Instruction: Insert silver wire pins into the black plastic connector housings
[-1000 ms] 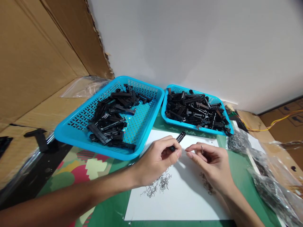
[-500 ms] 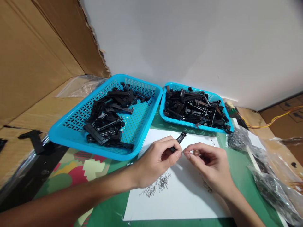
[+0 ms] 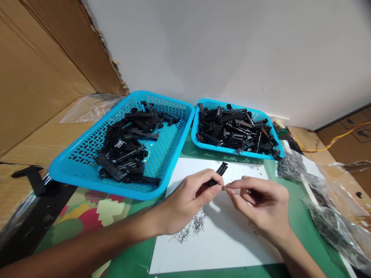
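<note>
My left hand (image 3: 193,199) is closed around a slim black plastic part (image 3: 222,170), whose far end sticks out past the fingers. Close beside it, my right hand (image 3: 261,202) pinches thumb and forefinger together at the part's near end. Whatever lies between those fingertips is too small to name. Beneath both hands is a white sheet (image 3: 220,251). A pile of small bent metal wire pieces (image 3: 198,224) rests on it, partly behind my left hand. A few more small metal pieces (image 3: 253,227) lie by my right wrist.
Two blue baskets, a larger left one (image 3: 101,191) and a smaller right one (image 3: 237,150), hold many black plastic parts. Clear bags of small metal pieces (image 3: 290,166) lie at right. A black part (image 3: 31,177) sits at far left, near cardboard (image 3: 43,50). Yellow wires (image 3: 327,146) run at right.
My right hand's fingertips have come closer to the black plastic part, and that hand has turned slightly. My left hand keeps its hold. The view has shifted a little, moving the baskets leftward.
</note>
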A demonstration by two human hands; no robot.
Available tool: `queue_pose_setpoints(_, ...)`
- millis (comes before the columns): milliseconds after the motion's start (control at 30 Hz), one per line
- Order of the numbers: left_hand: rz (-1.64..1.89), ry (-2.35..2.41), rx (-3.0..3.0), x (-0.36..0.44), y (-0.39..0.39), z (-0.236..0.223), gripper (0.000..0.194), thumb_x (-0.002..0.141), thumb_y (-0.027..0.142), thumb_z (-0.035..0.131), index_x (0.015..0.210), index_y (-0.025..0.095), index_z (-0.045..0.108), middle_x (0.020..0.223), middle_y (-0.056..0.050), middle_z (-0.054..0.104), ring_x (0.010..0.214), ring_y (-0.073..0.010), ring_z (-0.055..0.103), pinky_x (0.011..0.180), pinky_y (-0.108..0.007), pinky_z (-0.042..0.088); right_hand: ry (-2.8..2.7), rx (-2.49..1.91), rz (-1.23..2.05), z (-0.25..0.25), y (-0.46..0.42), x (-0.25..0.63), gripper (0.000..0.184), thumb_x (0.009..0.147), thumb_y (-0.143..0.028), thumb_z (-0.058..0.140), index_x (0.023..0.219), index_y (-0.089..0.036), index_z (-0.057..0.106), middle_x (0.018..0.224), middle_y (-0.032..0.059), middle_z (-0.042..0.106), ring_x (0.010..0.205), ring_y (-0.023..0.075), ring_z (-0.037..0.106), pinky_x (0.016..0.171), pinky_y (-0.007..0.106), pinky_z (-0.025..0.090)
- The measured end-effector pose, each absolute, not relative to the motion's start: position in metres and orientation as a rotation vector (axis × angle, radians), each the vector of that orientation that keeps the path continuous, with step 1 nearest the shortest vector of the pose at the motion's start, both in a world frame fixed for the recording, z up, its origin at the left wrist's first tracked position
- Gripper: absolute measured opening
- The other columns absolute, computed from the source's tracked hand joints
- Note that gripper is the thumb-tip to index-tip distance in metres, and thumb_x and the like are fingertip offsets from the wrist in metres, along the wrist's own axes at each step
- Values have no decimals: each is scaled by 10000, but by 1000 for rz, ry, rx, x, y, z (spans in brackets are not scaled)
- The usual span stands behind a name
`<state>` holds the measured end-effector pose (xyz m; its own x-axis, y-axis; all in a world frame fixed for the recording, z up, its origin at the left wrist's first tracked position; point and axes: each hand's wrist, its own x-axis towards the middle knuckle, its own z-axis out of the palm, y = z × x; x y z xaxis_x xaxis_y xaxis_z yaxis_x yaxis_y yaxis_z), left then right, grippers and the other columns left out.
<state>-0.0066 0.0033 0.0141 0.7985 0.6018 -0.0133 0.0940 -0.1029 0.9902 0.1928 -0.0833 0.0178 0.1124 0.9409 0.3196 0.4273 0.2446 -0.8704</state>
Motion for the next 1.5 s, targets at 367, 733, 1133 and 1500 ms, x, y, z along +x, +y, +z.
queue_pose_setpoints(367, 459, 544, 1646, -10, 6, 20, 322, 1125, 422, 405, 1124, 201, 639, 950, -7, 562, 864, -167, 512, 772, -285, 405, -1482, -1433, 485, 19, -85, 186, 98, 884, -137, 753, 911, -231, 759, 561, -97, 385, 452, 72, 297, 409, 219, 256)
queue_pose_setpoints(733, 613, 396, 1309, -7, -3, 0, 300, 1119, 424, 467, 1411, 366, 431, 1052, -10, 607, 956, -166, 579, 859, -307, 439, -1610, -1255, 122, 21, -86, 177, 178, 858, -24, 736, 846, -197, 695, 527, -92, 491, 409, 50, 394, 394, 180, 335)
queue_pose_setpoints(1133, 579, 390, 1277, -5, -3, 6, 358, 1102, 398, 530, 1432, 306, 424, 1038, -27, 661, 969, -183, 655, 854, -312, 469, -1613, -1288, 286, 14, -86, 174, 102, 874, -123, 737, 833, -215, 753, 491, -59, 568, 379, 79, 441, 369, 203, 375)
queue_pose_setpoints(1500, 498, 366, 1341, -11, -2, 9, 313, 1124, 397, 470, 1414, 316, 384, 1168, -55, 672, 1079, -192, 648, 961, -367, 475, -1523, -1287, 579, 19, -83, 174, 113, 853, -119, 721, 767, -169, 774, 486, -72, 469, 400, 57, 314, 359, 187, 268)
